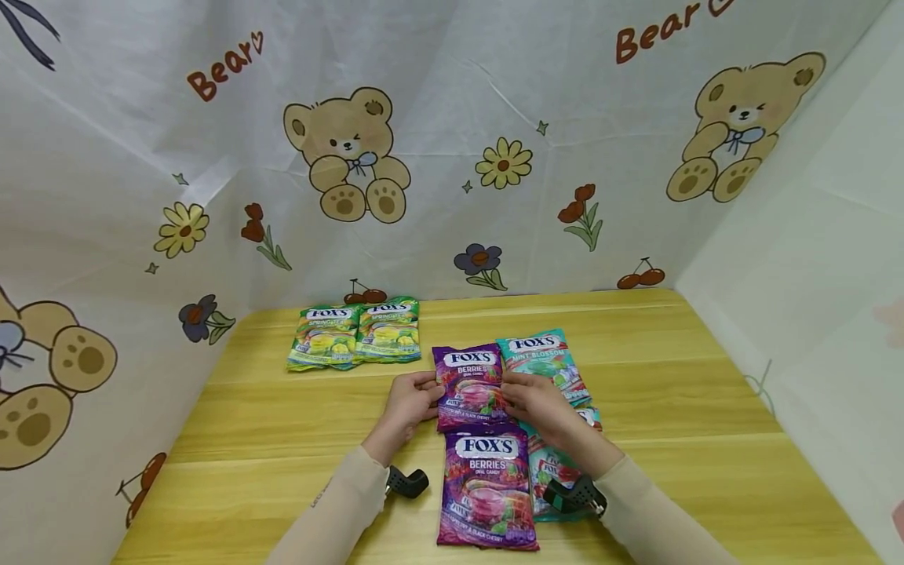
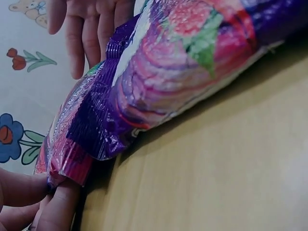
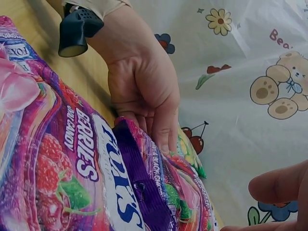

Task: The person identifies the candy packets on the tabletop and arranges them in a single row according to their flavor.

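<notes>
A purple Fox's Berries candy bag [image 1: 469,390] lies between the two hands. My left hand [image 1: 408,404] pinches its lower left corner between thumb and fingers, as the left wrist view shows. At the bag's right edge is my right hand [image 1: 538,404], its fingers [image 2: 89,41] straight and the thumb held apart in the right wrist view. Nearer me, a second purple Berries bag [image 1: 487,494] lies flat, its top edge meeting the upper bag's bottom. A teal Mint Blossom bag [image 1: 542,357] sits just beyond the right hand.
Another teal bag [image 1: 554,475] with red print lies under the right forearm, partly hidden. Two green and yellow Spring Tea bags [image 1: 323,337] are side by side at the back left of the wooden table [image 1: 282,439]. A bear-print cloth [image 1: 438,227] hangs behind.
</notes>
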The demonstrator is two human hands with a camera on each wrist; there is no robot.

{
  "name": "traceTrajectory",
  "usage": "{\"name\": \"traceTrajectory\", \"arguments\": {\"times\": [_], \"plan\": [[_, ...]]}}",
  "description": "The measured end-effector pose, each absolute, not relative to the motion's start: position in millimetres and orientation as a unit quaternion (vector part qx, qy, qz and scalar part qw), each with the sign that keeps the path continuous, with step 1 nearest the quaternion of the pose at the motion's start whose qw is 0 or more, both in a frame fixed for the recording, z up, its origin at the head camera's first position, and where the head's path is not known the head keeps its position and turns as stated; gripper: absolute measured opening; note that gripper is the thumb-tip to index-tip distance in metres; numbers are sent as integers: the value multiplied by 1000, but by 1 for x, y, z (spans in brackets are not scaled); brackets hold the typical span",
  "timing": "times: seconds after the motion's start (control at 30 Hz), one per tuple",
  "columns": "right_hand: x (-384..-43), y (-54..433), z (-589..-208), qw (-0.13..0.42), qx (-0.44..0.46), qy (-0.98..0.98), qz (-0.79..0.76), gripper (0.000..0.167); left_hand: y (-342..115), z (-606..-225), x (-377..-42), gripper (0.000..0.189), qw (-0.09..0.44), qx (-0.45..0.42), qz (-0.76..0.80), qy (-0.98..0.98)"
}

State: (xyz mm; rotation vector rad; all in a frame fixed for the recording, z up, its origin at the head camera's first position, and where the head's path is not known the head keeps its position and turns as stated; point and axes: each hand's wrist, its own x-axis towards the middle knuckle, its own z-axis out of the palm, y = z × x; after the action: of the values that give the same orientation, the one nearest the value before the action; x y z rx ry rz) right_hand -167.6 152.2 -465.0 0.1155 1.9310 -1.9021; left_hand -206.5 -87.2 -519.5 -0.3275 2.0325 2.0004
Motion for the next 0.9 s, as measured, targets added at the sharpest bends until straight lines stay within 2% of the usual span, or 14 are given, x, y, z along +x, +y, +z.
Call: {"name": "traceTrajectory", "arguments": {"times": [0.5, 0.9], "plan": [[-165, 137, -454, 208, 27, 741, -638, 60, -87, -513, -206, 42, 128, -112, 697, 697], [-175, 133, -462, 189, 64, 678, -707, 65, -87, -512, -206, 46, 138, -113, 707, 684]]}}
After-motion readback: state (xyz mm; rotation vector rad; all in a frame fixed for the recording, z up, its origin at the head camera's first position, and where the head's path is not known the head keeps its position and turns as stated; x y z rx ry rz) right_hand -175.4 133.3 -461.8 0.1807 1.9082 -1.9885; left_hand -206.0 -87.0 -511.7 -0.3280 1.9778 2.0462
